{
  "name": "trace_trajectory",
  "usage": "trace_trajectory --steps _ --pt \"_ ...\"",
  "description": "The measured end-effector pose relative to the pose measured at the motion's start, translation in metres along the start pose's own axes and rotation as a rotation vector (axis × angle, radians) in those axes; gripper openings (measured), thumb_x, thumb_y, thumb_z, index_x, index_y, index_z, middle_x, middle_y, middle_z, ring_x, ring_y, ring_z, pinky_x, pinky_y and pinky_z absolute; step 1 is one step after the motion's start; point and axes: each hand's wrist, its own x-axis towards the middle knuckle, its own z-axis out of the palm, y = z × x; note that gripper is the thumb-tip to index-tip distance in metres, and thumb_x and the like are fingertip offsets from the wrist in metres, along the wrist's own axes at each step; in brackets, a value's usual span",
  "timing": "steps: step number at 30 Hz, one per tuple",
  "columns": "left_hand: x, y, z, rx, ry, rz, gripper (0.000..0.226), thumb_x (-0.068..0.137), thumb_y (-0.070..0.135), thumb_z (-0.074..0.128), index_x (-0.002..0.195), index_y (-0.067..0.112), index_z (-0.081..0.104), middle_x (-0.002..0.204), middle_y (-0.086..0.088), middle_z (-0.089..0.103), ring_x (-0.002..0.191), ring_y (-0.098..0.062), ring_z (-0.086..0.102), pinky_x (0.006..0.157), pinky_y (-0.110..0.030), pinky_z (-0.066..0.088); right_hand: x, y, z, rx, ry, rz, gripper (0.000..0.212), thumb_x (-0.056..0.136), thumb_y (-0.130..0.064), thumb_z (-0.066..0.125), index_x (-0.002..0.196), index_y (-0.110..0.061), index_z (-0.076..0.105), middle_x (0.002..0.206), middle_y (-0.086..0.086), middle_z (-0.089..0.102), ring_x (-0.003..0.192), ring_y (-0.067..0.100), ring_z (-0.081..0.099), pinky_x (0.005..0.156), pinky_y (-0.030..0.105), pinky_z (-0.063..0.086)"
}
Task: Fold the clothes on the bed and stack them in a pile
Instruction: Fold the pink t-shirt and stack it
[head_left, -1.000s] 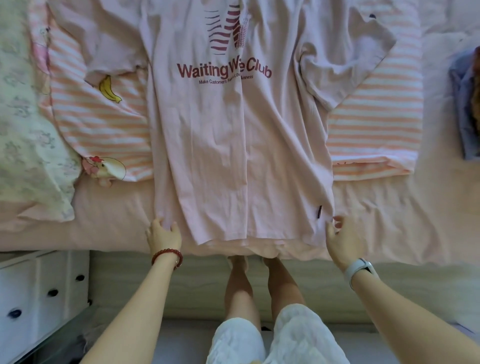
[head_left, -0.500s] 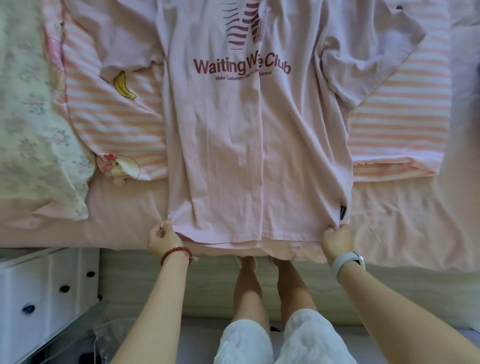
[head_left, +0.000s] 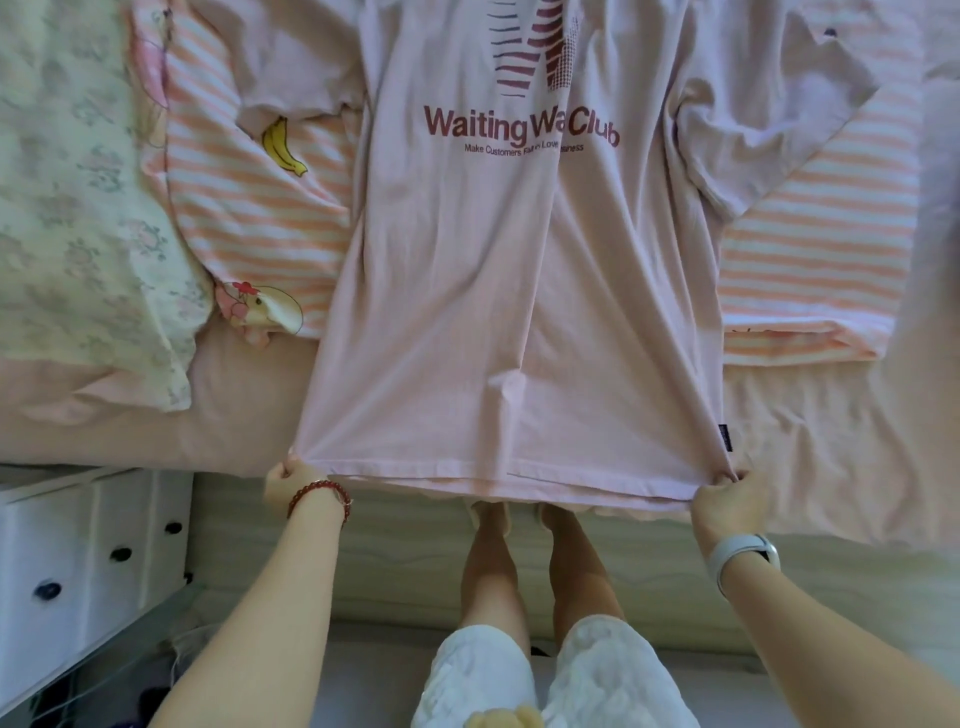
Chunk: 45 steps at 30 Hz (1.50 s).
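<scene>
A pale pink T-shirt (head_left: 498, 312) with dark red "Waiting Club" lettering lies face up on the bed, its hem hanging a little past the bed's near edge. My left hand (head_left: 291, 480), with a red bead bracelet at the wrist, grips the hem's left corner. My right hand (head_left: 727, 499), with a white watch band, grips the hem's right corner beside a small dark tag. The hem is pulled taut between both hands. Both sleeves lie spread at the top.
An orange-and-white striped blanket (head_left: 810, 249) with cartoon prints lies under the shirt. A floral pillow (head_left: 78, 218) sits at the left. The pink bedsheet (head_left: 810, 441) covers the mattress. White drawers (head_left: 88, 561) stand at lower left. My legs stand against the bed's edge.
Both hands have closed on the hem corners and drawn the shirt toward me, moving apart so the hem is stretched straight and past the bed's edge.
</scene>
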Motion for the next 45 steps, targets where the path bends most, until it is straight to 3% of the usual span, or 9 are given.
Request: trace_trajectory --steps 4,9,14,18,22,29,31,36,45 --pt "0.007 0.003 -0.007 0.089 -0.004 0.047 0.028 0.094 0.012 0.047 0.116 0.003 0.061 0.116 -0.015 0.063 0.096 -0.028 0.059 0.080 -0.027 0.045 0.016 0.010 -0.020 -0.134 0.031 0.024 0.021 0.081 0.001 0.044 0.100 0.005 0.050 0.094 0.019 0.049 0.079 0.037 0.048 0.081 0.051 0.044" --pt "-0.011 -0.004 -0.010 0.505 -0.126 0.137 0.041 0.094 0.014 0.044 0.135 0.009 0.043 0.140 -0.017 0.039 0.118 -0.034 0.048 0.096 -0.039 0.039 0.011 0.002 -0.012 -0.254 -0.070 0.068 0.037 0.082 0.002 0.046 0.119 0.006 0.048 0.123 0.027 0.050 0.110 0.044 0.051 0.096 0.053 0.041" --pt "-0.061 -0.030 -0.001 0.868 -0.375 0.774 0.053 0.089 0.013 0.053 0.139 0.013 0.037 0.145 -0.018 0.027 0.129 -0.037 0.030 0.102 -0.048 0.030 0.006 0.001 -0.007 -0.232 -0.104 -0.005 0.054 0.084 -0.005 0.045 0.138 -0.008 0.036 0.140 0.018 0.037 0.126 0.036 0.037 0.106 0.046 0.029" --pt "-0.105 -0.050 0.024 1.161 -0.585 1.082 0.057 0.091 0.023 0.050 0.144 0.020 0.029 0.153 -0.009 0.017 0.138 -0.030 0.018 0.109 -0.047 0.022 0.023 0.008 -0.010 -0.223 -0.092 -0.163 0.038 0.086 -0.011 0.047 0.123 -0.009 0.052 0.120 0.016 0.056 0.114 0.037 0.048 0.097 0.044 0.037" --pt "-0.141 -0.066 0.054 1.365 -0.754 1.234 0.063 0.094 0.032 0.043 0.148 0.030 0.011 0.157 -0.001 -0.007 0.143 -0.025 -0.003 0.114 -0.045 0.011 0.039 0.016 -0.015 -0.155 -0.197 -0.250 0.020 0.085 0.000 0.044 0.099 -0.002 0.058 0.090 0.021 0.060 0.082 0.036 0.054 0.063 0.032 0.030" --pt "-0.163 -0.069 0.084 1.761 -0.916 0.995 0.070 0.095 0.035 0.040 0.147 0.037 -0.007 0.152 0.000 -0.028 0.141 -0.029 -0.021 0.113 -0.048 0.017 0.057 0.046 -0.038 -0.235 -0.255 -0.157 0.014 0.090 -0.016 0.050 0.081 -0.013 0.040 0.090 0.013 0.055 0.073 0.030 0.047 0.065 0.036 0.036" --pt "-0.170 -0.057 0.089 1.784 -0.924 0.948 0.064 0.096 0.033 0.040 0.148 0.033 0.003 0.155 -0.002 -0.019 0.143 -0.030 -0.012 0.115 -0.046 0.014 0.065 0.046 -0.045 -0.239 -0.358 -0.124 0.005 0.087 -0.013 0.051 0.090 -0.011 0.047 0.096 0.013 0.057 0.079 0.031 0.052 0.069 0.036 0.042" --pt "-0.204 -0.025 0.100 1.658 -0.800 1.093 0.043 0.095 0.026 0.036 0.137 0.019 0.040 0.144 -0.007 0.036 0.132 -0.025 0.030 0.105 -0.038 0.035 0.075 0.019 -0.063 -0.137 -0.462 -0.223 0.039 0.088 -0.022 0.054 0.125 -0.008 0.048 0.123 0.009 0.053 0.108 0.028 0.054 0.084 0.032 0.044" --pt "-0.282 0.053 0.174 1.088 -0.872 1.318 0.035 0.094 0.016 0.041 0.128 0.013 0.051 0.133 -0.006 0.044 0.122 -0.021 0.042 0.095 -0.032 0.038 0.123 -0.118 -0.071 0.144 -0.423 -0.416 0.036 0.097 -0.020 0.040 0.131 -0.010 0.043 0.118 0.006 0.057 0.094 0.015 0.049 0.079 0.026 0.033"
